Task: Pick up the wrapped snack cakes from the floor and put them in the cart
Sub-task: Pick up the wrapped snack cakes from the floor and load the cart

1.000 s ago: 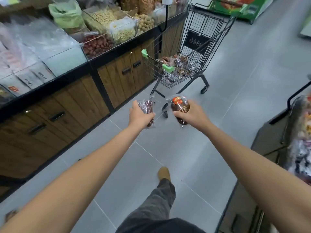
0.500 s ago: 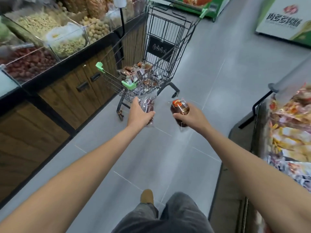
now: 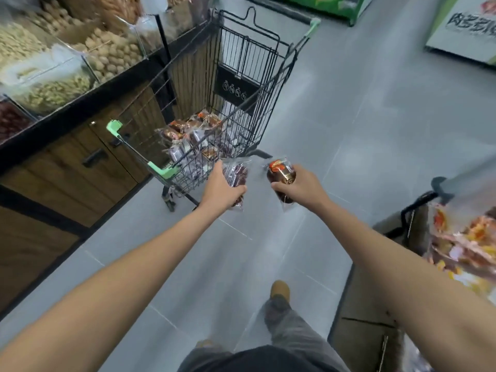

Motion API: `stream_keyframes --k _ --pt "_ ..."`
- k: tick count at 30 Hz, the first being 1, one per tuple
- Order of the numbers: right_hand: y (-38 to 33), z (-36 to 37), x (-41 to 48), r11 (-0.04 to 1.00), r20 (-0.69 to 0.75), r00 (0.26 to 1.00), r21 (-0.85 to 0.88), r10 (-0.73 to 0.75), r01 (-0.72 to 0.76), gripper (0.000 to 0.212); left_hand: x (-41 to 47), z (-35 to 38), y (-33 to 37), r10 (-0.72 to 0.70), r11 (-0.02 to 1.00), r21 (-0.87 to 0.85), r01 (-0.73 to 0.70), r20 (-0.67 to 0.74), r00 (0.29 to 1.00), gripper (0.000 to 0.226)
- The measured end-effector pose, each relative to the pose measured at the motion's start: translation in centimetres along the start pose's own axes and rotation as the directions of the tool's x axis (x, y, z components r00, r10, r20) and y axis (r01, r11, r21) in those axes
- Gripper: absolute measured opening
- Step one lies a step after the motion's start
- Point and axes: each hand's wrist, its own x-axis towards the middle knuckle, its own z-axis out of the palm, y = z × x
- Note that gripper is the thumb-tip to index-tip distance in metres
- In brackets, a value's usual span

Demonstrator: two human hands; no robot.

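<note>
My left hand (image 3: 221,187) grips a clear-wrapped dark snack cake (image 3: 237,175) just at the near right corner of the black wire cart (image 3: 257,57). To its right, my right hand (image 3: 300,187) holds a second wrapped cake (image 3: 281,174) with a red and orange label, a little outside the cart's side. Several wrapped cakes (image 3: 190,135) lie in the cart's basket. The cart has green corner caps (image 3: 114,127) and stands against the wooden counter. Both arms are stretched forward.
A wooden counter (image 3: 80,162) with bins of nuts (image 3: 53,84) runs along the left. A display of packaged snacks (image 3: 461,237) on a dark stand sits at right. Grey tile floor (image 3: 349,130) stretches ahead. My foot (image 3: 280,291) is below.
I have walked closer to the cart; it now looms larger and both hands with their cakes are at its near corner. The grips are unchanged.
</note>
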Motion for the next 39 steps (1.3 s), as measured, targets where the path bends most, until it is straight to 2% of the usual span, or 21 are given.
stream_keyframes --k 5,10,15,20,25,29,32,36,39 --pt "0.4 -2.7 8.5 0.994 0.111 0.988 -0.016 -0.110 0.113 0.037 5.3 2.7 3.6 -0.158 0.981 -0.114 0.155 -0.021 0.987 0.074" --pt "-1.0 -2.9 15.4 0.981 0.179 0.965 -0.010 -0.190 0.195 0.026 8.9 3.1 4.0 -0.229 0.962 -0.179 0.207 -0.111 0.967 0.066" --pt "-2.7 -0.6 21.9 0.967 0.282 0.929 -0.017 -0.240 0.255 0.039 13.8 1.5 2.1 -0.356 0.922 -0.221 0.318 -0.165 0.920 0.075" --pt "-4.6 2.3 29.1 0.959 0.320 0.913 -0.041 -0.252 0.280 0.043 20.7 -0.5 0.1 -0.351 0.931 -0.166 0.324 -0.172 0.920 0.078" --pt "-7.2 4.4 35.5 0.960 0.356 0.909 -0.093 -0.217 0.266 0.041 28.3 -3.4 -0.7 -0.412 0.892 -0.252 0.375 -0.113 0.904 0.086" --pt "-9.9 5.6 40.5 0.959 0.360 0.903 -0.068 -0.232 0.274 0.026 33.5 -5.8 -1.3 -0.405 0.895 -0.255 0.365 -0.124 0.906 0.079" --pt "-11.6 6.7 43.3 0.960 0.357 0.907 -0.082 -0.223 0.269 0.034 37.2 -7.4 -2.0 -0.438 0.866 -0.312 0.391 -0.096 0.894 0.077" --pt "-12.4 8.4 47.3 0.963 0.399 0.900 -0.119 -0.177 0.242 0.041 41.3 -8.3 -2.9 -0.453 0.864 -0.306 0.401 -0.122 0.883 0.080" --pt "-12.7 10.0 50.8 0.959 0.431 0.890 -0.153 -0.153 0.239 0.043 44.0 -8.4 -3.9 -0.506 0.828 -0.360 0.429 -0.152 0.849 0.079"
